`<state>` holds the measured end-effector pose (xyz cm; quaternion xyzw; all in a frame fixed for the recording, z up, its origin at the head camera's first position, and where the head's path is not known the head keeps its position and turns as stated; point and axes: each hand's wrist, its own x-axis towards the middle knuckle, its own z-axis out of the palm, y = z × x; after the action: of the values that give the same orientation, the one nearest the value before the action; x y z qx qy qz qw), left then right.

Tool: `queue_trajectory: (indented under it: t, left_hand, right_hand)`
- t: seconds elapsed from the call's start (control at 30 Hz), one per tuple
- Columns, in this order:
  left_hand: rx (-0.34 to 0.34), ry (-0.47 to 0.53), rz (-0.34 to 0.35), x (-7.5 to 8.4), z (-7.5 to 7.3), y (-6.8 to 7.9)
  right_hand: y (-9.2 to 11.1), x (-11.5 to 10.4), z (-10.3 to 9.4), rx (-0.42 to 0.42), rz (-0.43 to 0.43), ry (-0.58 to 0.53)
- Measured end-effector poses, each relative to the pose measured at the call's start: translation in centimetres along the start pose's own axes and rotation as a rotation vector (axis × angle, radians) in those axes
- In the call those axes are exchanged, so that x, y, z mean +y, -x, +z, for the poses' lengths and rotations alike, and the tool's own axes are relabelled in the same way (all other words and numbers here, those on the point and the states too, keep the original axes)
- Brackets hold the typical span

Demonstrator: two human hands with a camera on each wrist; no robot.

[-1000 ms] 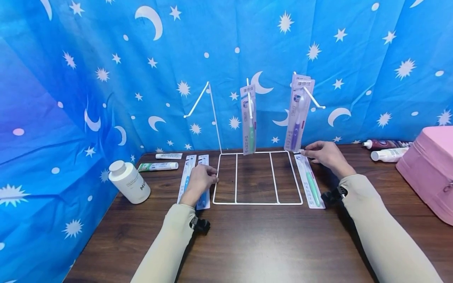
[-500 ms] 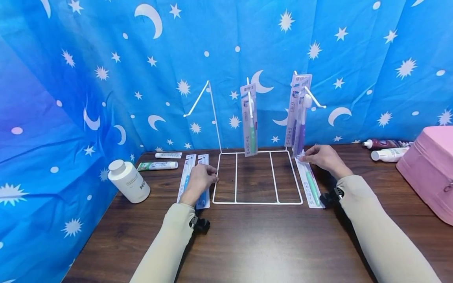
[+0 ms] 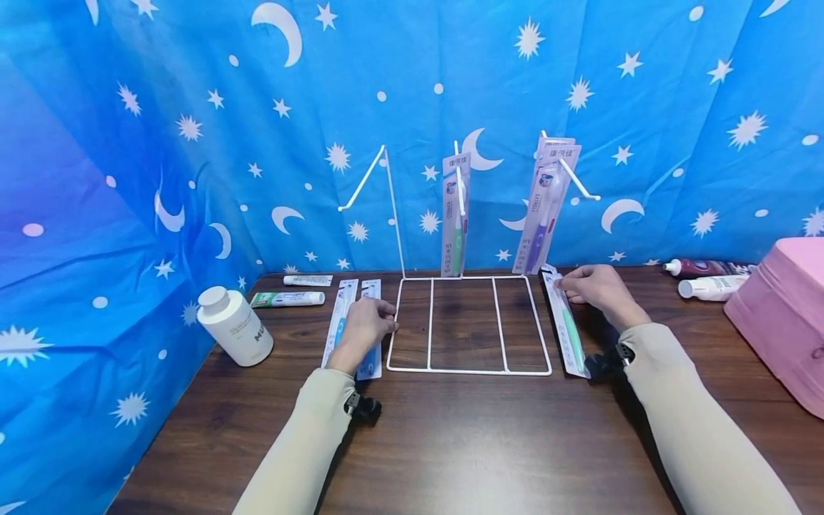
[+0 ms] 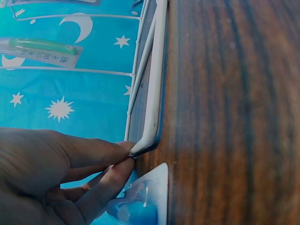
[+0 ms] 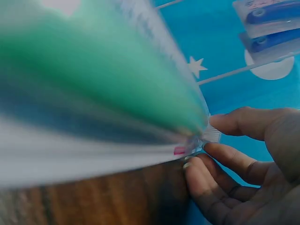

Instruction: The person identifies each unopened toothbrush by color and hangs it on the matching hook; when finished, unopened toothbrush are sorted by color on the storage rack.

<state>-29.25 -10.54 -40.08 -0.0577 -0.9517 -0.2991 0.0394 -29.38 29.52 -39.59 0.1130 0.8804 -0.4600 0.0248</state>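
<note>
My left hand point(image 3: 363, 325) pinches the left side of the white wire rack point(image 3: 473, 371) between thumb and finger, seen close up in the left wrist view. Two packaged blue toothbrushes lie under and beside it; one blue toothbrush pack point(image 3: 337, 322) is partly covered. With thumb and fingertips, my right hand point(image 3: 601, 292) grips the edge of a packaged green toothbrush point(image 3: 569, 329) right of the rack. Its far end is raised off the table. Another packaged green toothbrush point(image 3: 455, 236) hangs on the middle hook, and packaged purple toothbrushes point(image 3: 543, 222) hang on the right hook.
The rack's left hook point(image 3: 362, 179) bears nothing. At left stand a white bottle point(image 3: 234, 325) and two toothpaste tubes, one a green and white tube point(image 3: 290, 299). Two more tubes, including a dark red tube point(image 3: 708, 268), lie by a pink case point(image 3: 785, 322) at right.
My right hand has taken hold of the green toothbrush pack on the table and lifted its far end. The hanging purple packs have swung and turned. My left hand keeps its place.
</note>
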Motion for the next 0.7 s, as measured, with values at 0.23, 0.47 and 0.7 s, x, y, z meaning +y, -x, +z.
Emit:
queue_trajectory:
  t: [0.23,0.47,0.7]
  left_hand:
    - [-0.012,-0.006,0.001,0.0,-0.1,0.0]
    - [-0.012,-0.005,-0.001,0.1,-0.2,0.0]
    - [-0.014,-0.010,0.004,0.0,-0.1,-0.1]
  right_hand:
    - [0.4,-1.2,-1.1,-0.029,0.013,-0.107]
    - [1.1,-2.3,-2.5,-0.038,0.000,-0.144]
    - [2.4,-2.8,-3.8,-0.053,0.004,-0.180]
